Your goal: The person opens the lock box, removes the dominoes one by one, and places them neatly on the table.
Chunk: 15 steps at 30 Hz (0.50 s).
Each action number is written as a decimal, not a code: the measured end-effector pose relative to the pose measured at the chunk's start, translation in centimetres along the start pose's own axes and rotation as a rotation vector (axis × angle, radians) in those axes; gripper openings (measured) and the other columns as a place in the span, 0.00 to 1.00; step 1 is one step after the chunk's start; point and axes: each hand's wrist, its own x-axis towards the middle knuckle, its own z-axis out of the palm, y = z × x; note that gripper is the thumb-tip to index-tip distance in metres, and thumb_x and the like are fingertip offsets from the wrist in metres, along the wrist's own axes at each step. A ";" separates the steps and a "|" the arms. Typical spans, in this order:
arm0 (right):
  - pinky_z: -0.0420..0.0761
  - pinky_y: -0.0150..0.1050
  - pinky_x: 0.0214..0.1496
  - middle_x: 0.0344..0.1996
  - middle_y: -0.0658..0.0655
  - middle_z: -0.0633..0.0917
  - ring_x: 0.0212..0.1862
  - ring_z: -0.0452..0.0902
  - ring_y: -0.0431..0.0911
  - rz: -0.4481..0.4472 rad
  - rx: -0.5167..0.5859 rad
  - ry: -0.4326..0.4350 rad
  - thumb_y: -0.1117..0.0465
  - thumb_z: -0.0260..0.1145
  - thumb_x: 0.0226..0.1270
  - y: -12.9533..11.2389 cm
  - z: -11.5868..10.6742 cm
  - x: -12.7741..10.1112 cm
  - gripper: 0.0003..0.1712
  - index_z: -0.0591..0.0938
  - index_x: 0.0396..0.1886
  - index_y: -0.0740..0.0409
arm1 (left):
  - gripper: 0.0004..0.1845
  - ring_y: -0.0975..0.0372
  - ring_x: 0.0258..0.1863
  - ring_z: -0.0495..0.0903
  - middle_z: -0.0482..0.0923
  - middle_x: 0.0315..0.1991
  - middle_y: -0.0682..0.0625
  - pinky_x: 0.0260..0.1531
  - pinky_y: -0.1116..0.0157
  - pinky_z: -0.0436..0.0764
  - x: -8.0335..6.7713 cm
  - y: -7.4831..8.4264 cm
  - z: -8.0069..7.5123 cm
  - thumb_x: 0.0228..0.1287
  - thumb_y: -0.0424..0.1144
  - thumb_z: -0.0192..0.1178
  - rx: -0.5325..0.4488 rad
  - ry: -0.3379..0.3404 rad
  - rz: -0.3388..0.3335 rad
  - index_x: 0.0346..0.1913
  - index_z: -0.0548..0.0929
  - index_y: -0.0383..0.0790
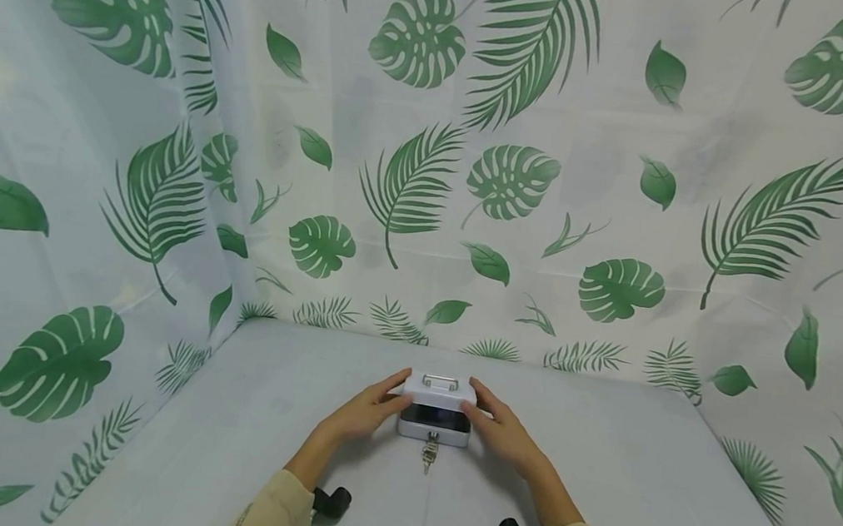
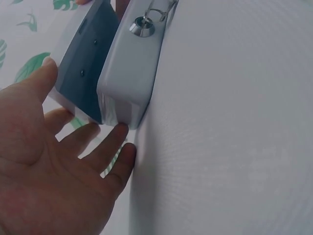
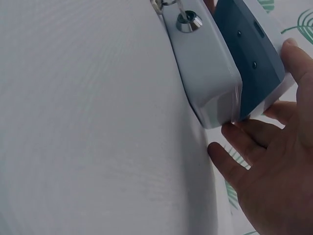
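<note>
A small white cash box [image 1: 433,434] sits on the white table with its lid [image 1: 428,392] partly raised, showing a dark inside. A metal handle is on the lid, and keys [image 1: 429,456] hang from the front lock [image 2: 142,26]. My left hand [image 1: 367,411] holds the lid's left end, thumb at the front edge and fingers along the side toward the back. At the right end my right hand [image 1: 508,433] holds it the same way. Lower fingertips of both hands reach the box's side walls in the wrist views.
White table cloth [image 1: 262,450] spreads around the box. Leaf-printed curtains [image 1: 429,180] stand behind and at both sides. Black wrist devices [image 1: 333,502] show beside the sleeves.
</note>
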 end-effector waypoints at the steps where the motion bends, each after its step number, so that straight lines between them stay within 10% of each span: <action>1: 0.57 0.69 0.78 0.77 0.64 0.69 0.79 0.62 0.64 0.004 -0.003 0.004 0.36 0.57 0.79 0.0 0.0 0.0 0.45 0.57 0.85 0.52 | 0.40 0.48 0.78 0.66 0.55 0.83 0.51 0.76 0.42 0.62 0.0 0.0 0.0 0.77 0.64 0.54 -0.002 0.001 0.003 0.84 0.56 0.56; 15: 0.58 0.68 0.78 0.77 0.65 0.70 0.78 0.64 0.63 0.008 -0.028 0.046 0.33 0.54 0.79 0.1 0.3 0.3 0.45 0.58 0.84 0.53 | 0.37 0.45 0.78 0.65 0.56 0.83 0.48 0.75 0.39 0.63 0.0 0.2 0.1 0.79 0.61 0.52 -0.005 0.012 0.015 0.83 0.57 0.56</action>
